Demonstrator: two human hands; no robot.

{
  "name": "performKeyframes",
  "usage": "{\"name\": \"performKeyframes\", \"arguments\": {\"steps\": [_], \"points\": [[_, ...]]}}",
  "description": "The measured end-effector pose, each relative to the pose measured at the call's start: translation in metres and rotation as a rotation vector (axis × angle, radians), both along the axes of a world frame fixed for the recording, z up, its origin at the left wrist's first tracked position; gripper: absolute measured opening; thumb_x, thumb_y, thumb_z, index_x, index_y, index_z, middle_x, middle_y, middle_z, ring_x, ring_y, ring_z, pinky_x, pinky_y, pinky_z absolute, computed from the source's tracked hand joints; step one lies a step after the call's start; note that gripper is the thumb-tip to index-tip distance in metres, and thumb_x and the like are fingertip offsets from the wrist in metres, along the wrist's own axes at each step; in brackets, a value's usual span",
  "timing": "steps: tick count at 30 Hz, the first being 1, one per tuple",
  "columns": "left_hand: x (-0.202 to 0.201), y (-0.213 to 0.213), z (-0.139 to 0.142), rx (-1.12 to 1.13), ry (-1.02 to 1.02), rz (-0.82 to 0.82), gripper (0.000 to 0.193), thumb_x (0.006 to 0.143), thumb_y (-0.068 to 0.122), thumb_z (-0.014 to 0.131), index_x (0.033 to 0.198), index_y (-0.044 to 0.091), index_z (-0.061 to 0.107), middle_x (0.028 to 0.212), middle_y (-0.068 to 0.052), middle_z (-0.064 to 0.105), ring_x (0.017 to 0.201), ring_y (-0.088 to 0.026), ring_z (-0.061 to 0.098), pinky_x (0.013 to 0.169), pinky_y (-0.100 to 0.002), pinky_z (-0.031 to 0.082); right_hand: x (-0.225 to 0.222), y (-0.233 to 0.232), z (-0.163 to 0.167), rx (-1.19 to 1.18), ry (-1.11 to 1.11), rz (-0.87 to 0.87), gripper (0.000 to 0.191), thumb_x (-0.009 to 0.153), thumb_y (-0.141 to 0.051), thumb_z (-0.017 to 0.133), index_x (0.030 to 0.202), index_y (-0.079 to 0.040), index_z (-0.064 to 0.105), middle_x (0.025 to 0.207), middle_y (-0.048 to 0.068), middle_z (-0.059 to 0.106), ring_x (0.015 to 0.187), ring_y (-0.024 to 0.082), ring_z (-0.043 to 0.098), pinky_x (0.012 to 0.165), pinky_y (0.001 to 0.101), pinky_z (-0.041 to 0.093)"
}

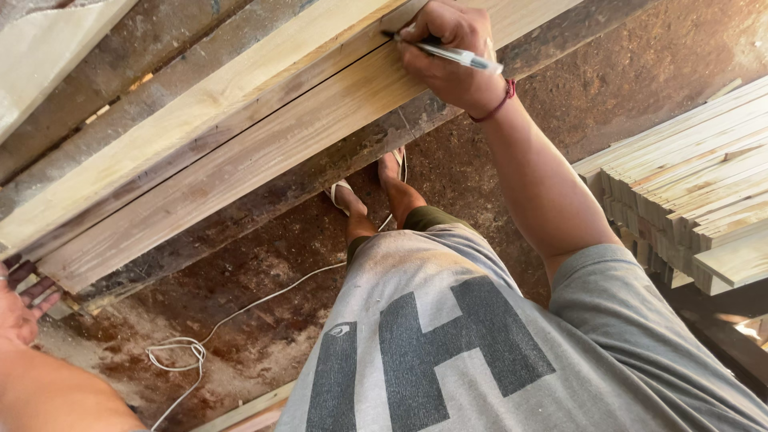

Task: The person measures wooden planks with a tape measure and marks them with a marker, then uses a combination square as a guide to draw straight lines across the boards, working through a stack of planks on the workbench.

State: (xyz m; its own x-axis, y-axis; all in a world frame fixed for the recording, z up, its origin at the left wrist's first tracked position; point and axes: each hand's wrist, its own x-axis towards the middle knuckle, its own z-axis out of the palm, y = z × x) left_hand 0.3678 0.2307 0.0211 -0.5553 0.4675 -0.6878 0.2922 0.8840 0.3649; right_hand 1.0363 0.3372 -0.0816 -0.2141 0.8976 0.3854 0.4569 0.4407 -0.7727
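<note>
Pen (456,54), silver with a dark tip, is grasped by the right hand (448,56) at the top centre of the frame, its tip pressed to the pale wooden plank (264,148) that is laid slanting from lower left to upper right. Fingers are spread loosely on the left hand (20,308), which is seen at the lower left edge near the plank's end. Stacked wooden slats (688,200) are seen at right, a white cord (232,316) on the sawdusty floor
</note>
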Motion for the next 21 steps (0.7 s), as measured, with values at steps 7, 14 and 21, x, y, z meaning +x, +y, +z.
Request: {"name": "performKeyframes", "arguments": {"steps": [7,14,21], "points": [[-0.013,-0.006,0.01,0.026,-0.03,0.031,0.063,0.119,0.062,0.032,0.162,0.016,0.034,0.159,-0.01,0.043,0.133,-0.03,0.051,0.106,-0.053,0.047,0.024,-0.009,-0.011,-0.016,0.003,-0.19,0.02,0.095,0.004,0.075,0.082,-0.004,0.062,0.072,0.005,0.065,0.06,0.011,0.061,0.053,0.027,0.049],[-0.026,-0.008,0.015,0.012,-0.102,0.032,0.064,0.116,0.065,0.032,0.16,0.019,0.037,0.157,-0.008,0.044,0.13,-0.032,0.051,0.105,-0.056,0.043,0.061,-0.005,-0.006,-0.004,-0.085,-0.252,0.017,0.102,0.004,0.072,0.088,-0.005,0.068,0.075,0.003,0.067,0.06,0.012,0.059,0.057,0.0293,0.049],[-0.023,-0.014,0.014,0.035,-0.099,0.097,0.059,0.119,0.06,0.035,0.154,0.012,0.04,0.154,-0.01,0.046,0.13,-0.04,0.049,0.105,-0.063,0.044,0.068,-0.007,0.002,0.012,-0.04,-0.265,0.01,0.1,0.002,0.069,0.097,-0.008,0.072,0.084,0.002,0.072,0.069,0.012,0.066,0.064,0.0284,0.055]]}}
